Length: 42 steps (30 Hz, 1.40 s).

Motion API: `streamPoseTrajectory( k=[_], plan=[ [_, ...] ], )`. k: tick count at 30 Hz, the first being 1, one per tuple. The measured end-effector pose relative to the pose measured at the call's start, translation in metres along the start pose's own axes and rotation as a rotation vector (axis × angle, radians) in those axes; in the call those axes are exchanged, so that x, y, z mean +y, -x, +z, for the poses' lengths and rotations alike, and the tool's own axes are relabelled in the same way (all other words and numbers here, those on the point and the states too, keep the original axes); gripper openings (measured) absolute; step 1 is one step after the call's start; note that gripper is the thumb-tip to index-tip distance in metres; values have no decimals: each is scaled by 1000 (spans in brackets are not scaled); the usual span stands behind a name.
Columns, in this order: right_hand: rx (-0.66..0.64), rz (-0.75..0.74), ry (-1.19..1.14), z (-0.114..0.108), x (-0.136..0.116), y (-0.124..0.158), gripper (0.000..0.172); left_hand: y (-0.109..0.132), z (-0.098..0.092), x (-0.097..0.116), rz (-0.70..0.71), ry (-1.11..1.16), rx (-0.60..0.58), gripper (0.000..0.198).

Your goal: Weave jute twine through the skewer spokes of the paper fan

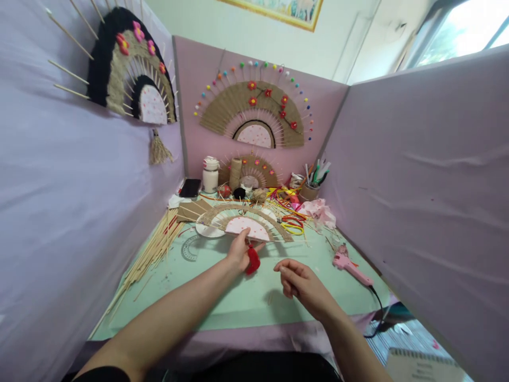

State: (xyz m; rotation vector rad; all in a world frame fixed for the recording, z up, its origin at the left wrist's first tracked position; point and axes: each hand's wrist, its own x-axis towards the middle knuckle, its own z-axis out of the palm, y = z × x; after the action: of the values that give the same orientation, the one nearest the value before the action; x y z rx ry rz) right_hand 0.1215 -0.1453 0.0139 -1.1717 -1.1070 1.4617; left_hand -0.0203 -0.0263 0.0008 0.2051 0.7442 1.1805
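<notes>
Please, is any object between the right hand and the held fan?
Nothing visible stands between the right hand and the right end of the held fan. The red piece by the left hand is off to one side.

Notebook (423, 366) and framed picture (284, 9), both cropped
Near right, lettering is unreadable (too blurred); the held fan (247, 228) partly hides a white disc (207, 231).

From here, the right hand (300, 284), lower centre, has bare green tabletop (316, 252) to cross before the pink glue gun (353, 268) at right. Straight up's tighter: the fan (257, 229) in the left hand (238, 253) blocks mid-frame, spokes poking out. Loose sticks (153, 252) crowd the left, yellow-and-red strips (293, 228) the middle right.
</notes>
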Motion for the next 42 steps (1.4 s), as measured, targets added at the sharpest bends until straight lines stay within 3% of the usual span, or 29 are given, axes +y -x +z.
streamPoseTrajectory(
  k=[4,10,12,17,22,24,26,30,32,34,38,42],
  plan=[
    [64,-35,46,-14,-17,14,34,5,-2,-11,-35,2,18,2],
    [127,-26,160,-34,-22,30,35,15,-4,-15,-121,12,-19,4],
    [149,-33,179,-40,-23,32,36,18,-4,-16,-199,-10,-25,10],
    [203,-76,216,-52,-27,32,36,18,-4,-14,-540,-189,-114,47],
    [238,-85,227,-59,-30,33,38,18,-9,-14,-608,-306,-245,51],
    [246,-91,236,-63,-29,34,39,22,-12,-16,-654,-384,-330,45],
    [256,-105,247,-66,-28,33,38,29,-14,-15,-749,-524,-520,39],
    [287,-131,265,-70,-25,33,37,42,-16,-6,-1020,-786,-1159,47],
    [292,-134,272,-71,-22,33,36,44,-16,-2,-1095,-820,-1367,56],
    [292,-132,283,-72,-19,30,35,41,-17,-1,-1063,-822,-1424,57],
    [360,-175,471,-86,-18,11,35,30,-21,-6,-890,-814,-1367,51],
    [495,-236,1125,-105,-22,-29,42,28,-22,-7,-825,-832,-1302,52]
  ],
)
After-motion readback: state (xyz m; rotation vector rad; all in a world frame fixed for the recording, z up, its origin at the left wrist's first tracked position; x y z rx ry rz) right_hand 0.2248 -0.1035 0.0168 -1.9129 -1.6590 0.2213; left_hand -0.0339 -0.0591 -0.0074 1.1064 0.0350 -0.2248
